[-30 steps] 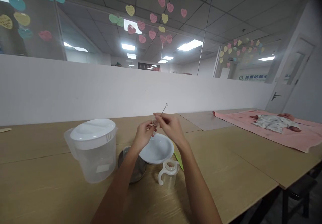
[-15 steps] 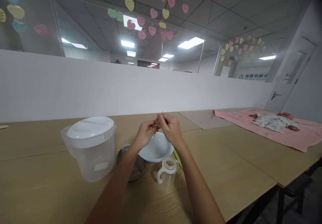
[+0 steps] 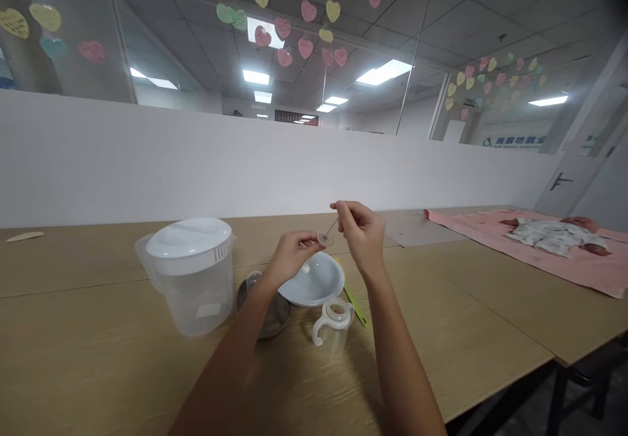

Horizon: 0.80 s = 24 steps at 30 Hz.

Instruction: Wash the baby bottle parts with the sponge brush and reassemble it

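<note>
My left hand is raised over the table and pinches a small clear teat-like piece. My right hand, just to its right and a little higher, pinches a thin wire-like tool whose lower end reaches the small piece. Both hands hover above a white bowl. A small clear cup with white handles stands in front of the bowl.
A clear lidded pitcher stands at the left, a metal dish beside it. A green stick lies right of the bowl. A baby doll lies on a pink cloth at the far right. A white partition wall runs behind the table.
My right hand has moved up and to the right, drawing the thin tool away from the small piece. My left hand stays closed on the piece. The view shifted slightly.
</note>
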Available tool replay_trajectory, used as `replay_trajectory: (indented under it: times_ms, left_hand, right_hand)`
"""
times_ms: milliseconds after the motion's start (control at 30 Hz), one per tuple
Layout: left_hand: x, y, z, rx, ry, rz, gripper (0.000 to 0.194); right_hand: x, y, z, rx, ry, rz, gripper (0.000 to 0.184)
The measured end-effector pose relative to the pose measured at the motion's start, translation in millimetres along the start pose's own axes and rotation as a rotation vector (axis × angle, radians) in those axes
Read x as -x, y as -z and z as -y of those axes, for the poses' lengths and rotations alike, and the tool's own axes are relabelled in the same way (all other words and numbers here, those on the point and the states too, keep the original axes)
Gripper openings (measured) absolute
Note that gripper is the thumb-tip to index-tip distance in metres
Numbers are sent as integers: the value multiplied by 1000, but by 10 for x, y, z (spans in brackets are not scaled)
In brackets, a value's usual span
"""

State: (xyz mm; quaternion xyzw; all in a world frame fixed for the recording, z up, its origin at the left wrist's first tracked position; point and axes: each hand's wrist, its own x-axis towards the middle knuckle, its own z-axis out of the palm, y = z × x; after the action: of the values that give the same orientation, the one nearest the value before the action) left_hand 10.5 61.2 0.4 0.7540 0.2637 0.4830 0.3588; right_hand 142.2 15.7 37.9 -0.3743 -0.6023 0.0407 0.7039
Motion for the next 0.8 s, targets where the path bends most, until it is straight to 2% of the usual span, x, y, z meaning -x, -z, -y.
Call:
replay_trajectory:
  times_ms: [167,433,567,700,800]
  left_hand:
    - [-3,41,26,-12,-9,-23,23]
    - [-1,20,47,12,-12,28,19]
    - [-21,5,56,46,-27,-22,20]
    - [-40,27,12,73,-30,-103,20]
    - [-53,36,31,28,-48,-116,22]
  right_hand:
    - [-18,98,46,-41,-62,50,32]
    - [-11,58,-13,162,45,185,25]
    - [-22,39,-65,261,100,240,21]
    - [-9,-24,-149,257,91,319,21]
    - [3,-78,-171,322,95,306,23]
